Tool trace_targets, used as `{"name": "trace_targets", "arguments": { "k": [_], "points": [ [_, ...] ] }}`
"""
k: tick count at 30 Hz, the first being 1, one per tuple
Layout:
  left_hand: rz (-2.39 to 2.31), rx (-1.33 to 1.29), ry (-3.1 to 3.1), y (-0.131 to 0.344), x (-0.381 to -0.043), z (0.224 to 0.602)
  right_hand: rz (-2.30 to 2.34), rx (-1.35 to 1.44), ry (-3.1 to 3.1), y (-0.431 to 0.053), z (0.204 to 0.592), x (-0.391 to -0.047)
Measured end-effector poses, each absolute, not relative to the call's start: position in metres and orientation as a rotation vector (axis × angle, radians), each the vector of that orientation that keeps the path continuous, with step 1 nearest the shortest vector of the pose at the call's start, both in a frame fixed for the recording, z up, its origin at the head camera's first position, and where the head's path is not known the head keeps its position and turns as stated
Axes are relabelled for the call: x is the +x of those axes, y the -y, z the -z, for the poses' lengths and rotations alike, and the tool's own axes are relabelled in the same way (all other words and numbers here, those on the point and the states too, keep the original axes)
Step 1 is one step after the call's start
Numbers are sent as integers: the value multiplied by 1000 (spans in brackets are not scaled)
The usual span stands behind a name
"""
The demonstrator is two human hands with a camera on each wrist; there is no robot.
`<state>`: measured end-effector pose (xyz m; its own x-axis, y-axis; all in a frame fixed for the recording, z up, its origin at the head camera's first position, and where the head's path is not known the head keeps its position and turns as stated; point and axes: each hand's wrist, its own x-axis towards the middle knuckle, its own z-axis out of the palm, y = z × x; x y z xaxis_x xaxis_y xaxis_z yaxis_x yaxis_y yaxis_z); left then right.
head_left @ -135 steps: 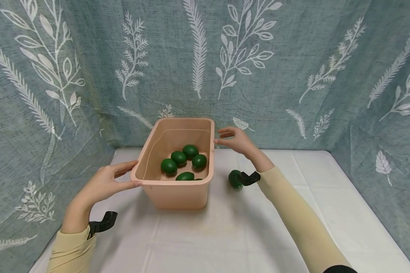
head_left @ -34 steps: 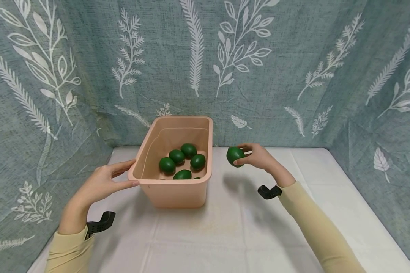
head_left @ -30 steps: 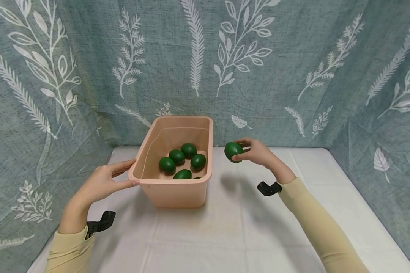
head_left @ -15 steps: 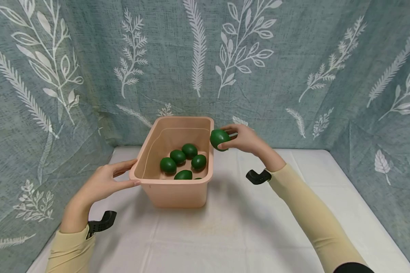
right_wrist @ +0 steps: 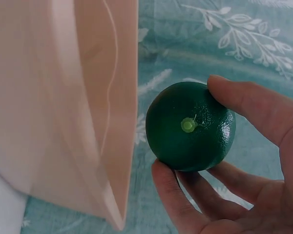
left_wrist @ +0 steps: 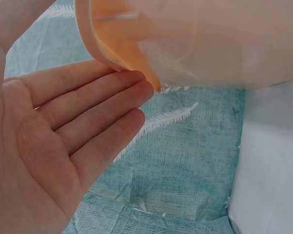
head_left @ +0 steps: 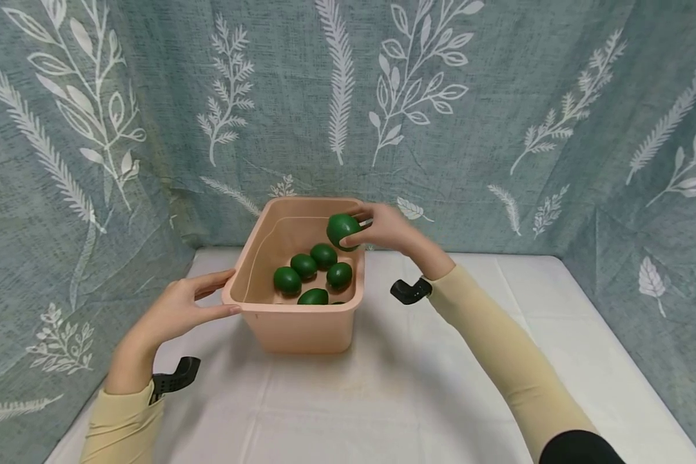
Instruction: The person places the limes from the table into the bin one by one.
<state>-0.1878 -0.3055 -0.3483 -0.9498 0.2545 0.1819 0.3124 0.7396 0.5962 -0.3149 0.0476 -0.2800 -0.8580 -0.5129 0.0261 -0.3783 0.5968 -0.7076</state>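
My right hand [head_left: 385,227] pinches a dark green lime [head_left: 341,231] between thumb and fingertips, over the right rim of a peach plastic bin [head_left: 301,330]. In the right wrist view the lime [right_wrist: 185,131] shows its pale stem end, and the thumb and fingers hold it from opposite sides. Several more limes [head_left: 304,266] lie on the bin's floor, the nearest partly hidden by the front wall. My left hand [head_left: 176,309] touches the bin's near left corner with straight fingers and thumb. The left wrist view shows those fingers [left_wrist: 102,107] extended against the rim.
The bin stands on a white cloth-covered table [head_left: 325,412]. A teal curtain [head_left: 290,96] with white leaf prints hangs behind it and along both sides. Each wrist wears a black camera mount [head_left: 176,375].
My right hand has picked the lime up from the table right of the bin and carried it up and left, over the rim. The left hand stays at the corner.
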Motion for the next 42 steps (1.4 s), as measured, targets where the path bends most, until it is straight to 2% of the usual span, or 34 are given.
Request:
{"name": "trace_targets", "arguments": {
  "k": [10,17,29,42],
  "points": [
    [1020,-481,2838,302,-188,345,1196,-735,-2604,-27,283,-318],
    [1020,-477,2852,303,-189,346,1340,-699,-2589,-37,286,-319],
    [981,-463,2854,308,-187,348,1428,-646,-2591,-86,288,-295],
    [1010,-480,2770,319,-180,364,1335,-498,-2748,-169,311,-268]
  ]
}}
